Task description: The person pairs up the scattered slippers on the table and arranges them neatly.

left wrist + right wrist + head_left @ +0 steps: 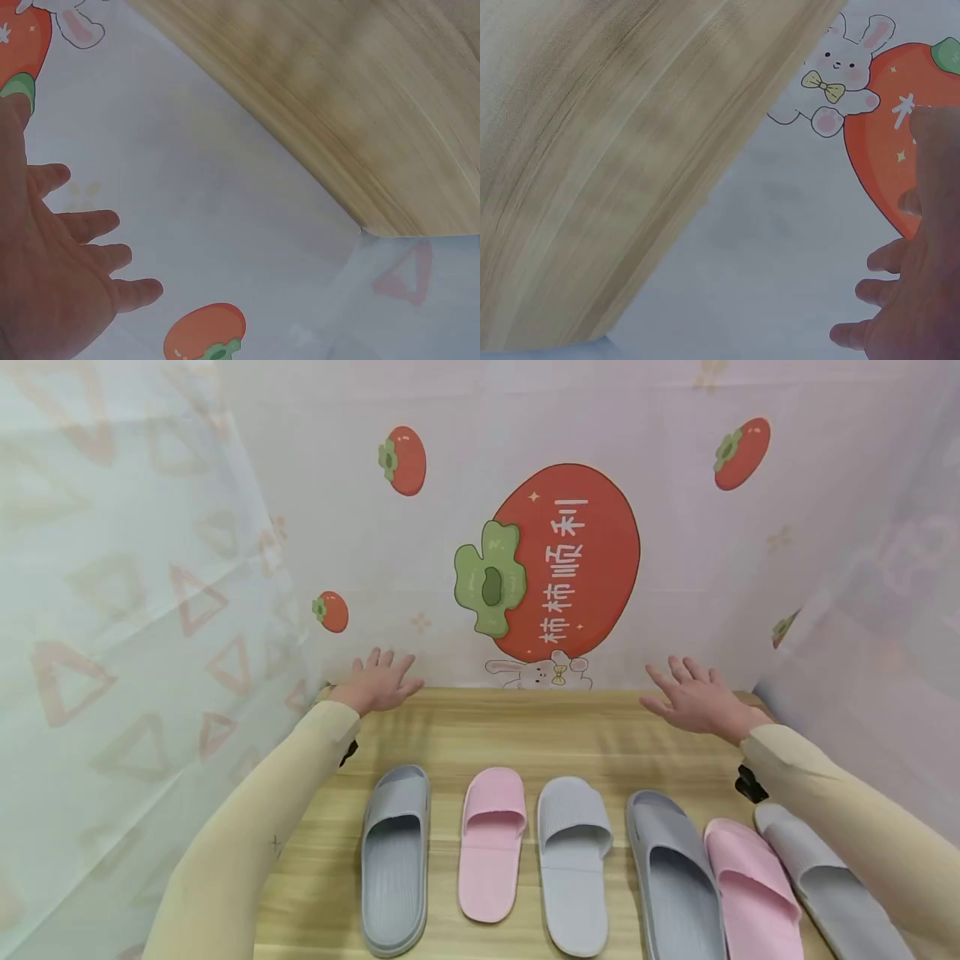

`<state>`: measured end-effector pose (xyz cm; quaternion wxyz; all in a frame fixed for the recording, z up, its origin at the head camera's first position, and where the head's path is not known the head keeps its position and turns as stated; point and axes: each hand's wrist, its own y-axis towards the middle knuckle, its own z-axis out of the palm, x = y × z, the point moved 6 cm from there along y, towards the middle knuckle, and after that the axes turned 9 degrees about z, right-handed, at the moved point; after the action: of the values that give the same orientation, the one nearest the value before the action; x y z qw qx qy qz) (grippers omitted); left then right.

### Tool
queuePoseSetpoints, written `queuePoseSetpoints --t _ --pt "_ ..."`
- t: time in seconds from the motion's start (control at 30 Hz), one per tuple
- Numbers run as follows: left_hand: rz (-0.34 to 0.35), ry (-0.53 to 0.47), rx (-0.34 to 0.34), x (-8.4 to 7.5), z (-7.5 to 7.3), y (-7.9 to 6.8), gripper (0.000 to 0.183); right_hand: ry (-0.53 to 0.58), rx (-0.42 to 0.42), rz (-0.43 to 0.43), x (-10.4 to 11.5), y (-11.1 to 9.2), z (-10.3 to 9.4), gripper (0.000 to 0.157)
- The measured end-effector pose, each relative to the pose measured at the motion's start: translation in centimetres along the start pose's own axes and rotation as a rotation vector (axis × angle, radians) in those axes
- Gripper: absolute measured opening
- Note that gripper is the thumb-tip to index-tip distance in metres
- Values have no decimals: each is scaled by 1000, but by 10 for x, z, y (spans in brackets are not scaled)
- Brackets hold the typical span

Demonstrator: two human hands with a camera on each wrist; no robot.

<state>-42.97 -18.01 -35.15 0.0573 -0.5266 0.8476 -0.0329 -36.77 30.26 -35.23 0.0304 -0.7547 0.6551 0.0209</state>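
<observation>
My left hand (377, 682) hovers over the far left part of the wooden tabletop (487, 727), fingers spread and holding nothing. Across from it my right hand (696, 700) is likewise spread and bare, above the far right part. Nearer to me lie several slippers, toes pointing away: a dark grey slipper (395, 860), a small pink slipper (492, 843) and a light grey ribbed slipper (574, 864) stand apart from one another. Closer together at the right are another dark grey slipper (678, 877), a pink slipper (753, 893) and a light grey slipper (832, 885), partly covered by my right sleeve.
A pale cloth (337, 527) printed with red persimmons hangs behind the tabletop's far edge. Patterned cloth walls (135, 610) close in the left side, and a similar pale cloth (885, 577) stands on the right. Dark wrist straps (750, 783) show below the sleeves.
</observation>
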Motion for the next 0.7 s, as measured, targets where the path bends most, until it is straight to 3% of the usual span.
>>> queuePoseSetpoints --t 0.23,0.43,0.7 --pt "18 5 -40 -7 4 1 71 8 -6 -10 5 -5 1 78" --pt "49 29 -39 -22 2 -1 71 40 -20 -30 10 -9 4 78" --pt "92 -25 -87 -36 -2 -2 70 87 -64 -46 15 -19 1 77"
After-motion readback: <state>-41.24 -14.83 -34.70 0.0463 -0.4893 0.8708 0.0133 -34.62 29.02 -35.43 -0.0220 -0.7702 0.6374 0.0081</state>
